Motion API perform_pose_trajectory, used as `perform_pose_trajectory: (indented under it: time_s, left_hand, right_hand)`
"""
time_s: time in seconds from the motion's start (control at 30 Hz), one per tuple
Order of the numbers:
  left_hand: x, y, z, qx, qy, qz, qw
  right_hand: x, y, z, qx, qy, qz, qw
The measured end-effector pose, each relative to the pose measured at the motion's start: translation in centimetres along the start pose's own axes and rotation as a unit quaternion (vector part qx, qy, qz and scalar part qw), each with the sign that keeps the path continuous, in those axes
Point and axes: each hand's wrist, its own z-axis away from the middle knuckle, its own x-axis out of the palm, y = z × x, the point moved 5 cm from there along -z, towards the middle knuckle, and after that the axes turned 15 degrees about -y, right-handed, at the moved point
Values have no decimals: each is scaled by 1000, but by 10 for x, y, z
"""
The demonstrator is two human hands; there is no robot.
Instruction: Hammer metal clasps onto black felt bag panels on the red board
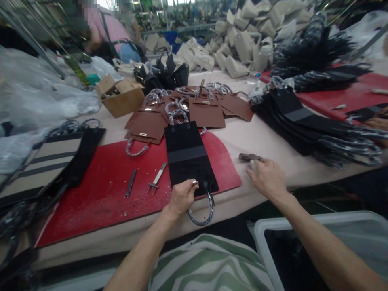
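A black bag panel (189, 155) with wrapped handles at both ends lies on the red board (106, 190). Over its lower left edge is my left hand (182, 197), its fingers pinched around a small shiny metal piece. My right hand (268, 178) is closed at a hammer (249, 157) on the pale table, right of the board; the hammer's dark head points left. A flat metal tool (131, 183) and a pronged tool (157, 178) rest on the board, left of the panel.
Brown bag panels (207, 113) lie behind the board, beside a cardboard box (123, 99). Black panels are stacked at right (298, 117); striped ones at left (45, 161). A white bin (348, 222) stands below the table edge. A person in pink (112, 30) and another person's hand (378, 125) appear.
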Motion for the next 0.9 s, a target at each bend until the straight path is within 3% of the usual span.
perform_pose_trajectory:
  time_s: [0.07, 0.17, 0.2, 0.27, 0.37, 0.43, 0.53, 0.6, 0.67, 0.77, 0.9]
  left_hand:
    - [-1, 2, -1, 0, -3, 8, 1000]
    - [-4, 1, -2, -47, 15, 30, 998]
    - [-5, 0, -2, -69, 24, 34, 997]
    - [-7, -1, 0, -94, 35, 33, 994]
    - [-3, 8, 2, -18, -21, 25, 999]
    - [-7, 12, 1, 6, -16, 35, 999]
    - [-31, 1, 1, -101, 150, 108, 978]
    - [-45, -9, 2, -164, 216, 148, 951]
    - [-60, -18, 3, -190, 215, 126, 949]
    - [-88, -34, 15, -238, 212, 7, 948]
    - [-117, -53, 28, -319, 190, -151, 916]
  right_hand:
    - [18, -24, 17, -16, 15, 13, 1000]
    - [76, -60, 42, -34, -101, -54, 993]
    - [98, -69, 48, -36, -161, -129, 978]
    - [134, -78, 57, -13, -211, -290, 934]
    - [164, -77, 60, 43, -189, -467, 862]
    - [172, -75, 60, 63, -176, -519, 834]
    - [174, -75, 61, 83, -177, -571, 797]
    - [173, -76, 63, 100, -183, -608, 766]
    - [172, -77, 66, 121, -187, -639, 736]
    - [170, -79, 69, 150, -198, -672, 698]
    - [168, -79, 72, 165, -193, -680, 688]
